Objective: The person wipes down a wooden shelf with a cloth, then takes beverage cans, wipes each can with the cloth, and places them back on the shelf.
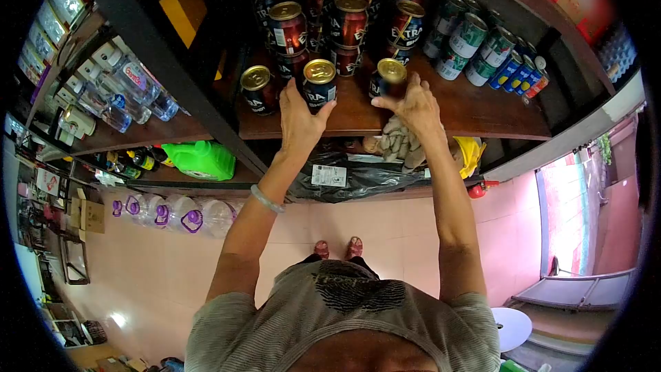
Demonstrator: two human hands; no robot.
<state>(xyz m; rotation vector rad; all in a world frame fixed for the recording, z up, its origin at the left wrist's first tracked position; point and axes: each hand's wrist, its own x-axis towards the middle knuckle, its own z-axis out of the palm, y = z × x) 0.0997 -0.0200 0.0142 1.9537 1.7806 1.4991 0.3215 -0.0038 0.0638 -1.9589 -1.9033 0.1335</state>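
Nearest the camera is the grey shirt [289, 310]. Beyond it, the left hand [303, 116] has its fingers and thumb closed around a dark can [317, 74]; the right hand [418, 111] grips a second can [391, 70], both upright at the front of the shelf [482, 114]. A slack grip could tip one off the edge; a hard backward push could topple the stacked cans [350, 22]. Both gripped cans have gold tops; white lettering shows on the dark one. Green cans [469, 34] stand further right.
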